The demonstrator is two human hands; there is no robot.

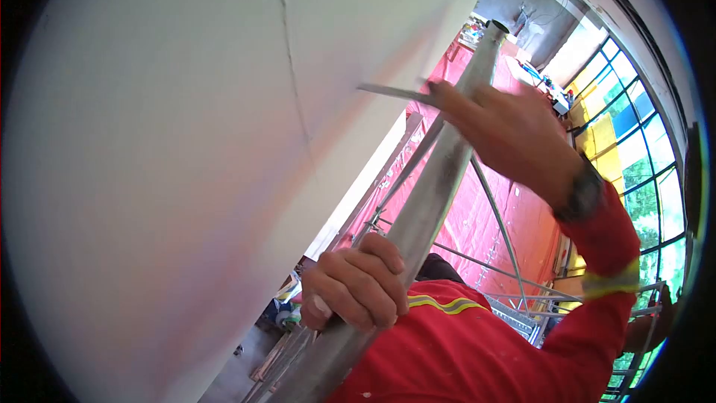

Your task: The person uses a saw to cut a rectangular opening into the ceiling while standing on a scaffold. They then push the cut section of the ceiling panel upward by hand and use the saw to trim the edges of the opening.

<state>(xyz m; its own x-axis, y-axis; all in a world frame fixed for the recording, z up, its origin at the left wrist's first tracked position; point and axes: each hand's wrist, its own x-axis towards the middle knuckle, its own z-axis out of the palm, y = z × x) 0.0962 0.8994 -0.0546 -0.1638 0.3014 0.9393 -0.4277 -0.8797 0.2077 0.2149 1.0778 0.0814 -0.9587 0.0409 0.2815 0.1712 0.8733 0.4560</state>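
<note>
My left hand is closed around a grey metal scaffold pole that runs diagonally up the frame. My right hand, in a red sleeve with a dark watch at the wrist, grips a thin flat metal blade, blurred by motion. The blade's edge lies against the white wall, which fills the left half of the view. A fine vertical crack line runs down the wall left of the blade.
Thin scaffold braces cross below my right arm. Red sheeting covers the floor far below, with clutter along its far edge. Tall windows stand on the right. My red jacket with a yellow stripe fills the bottom.
</note>
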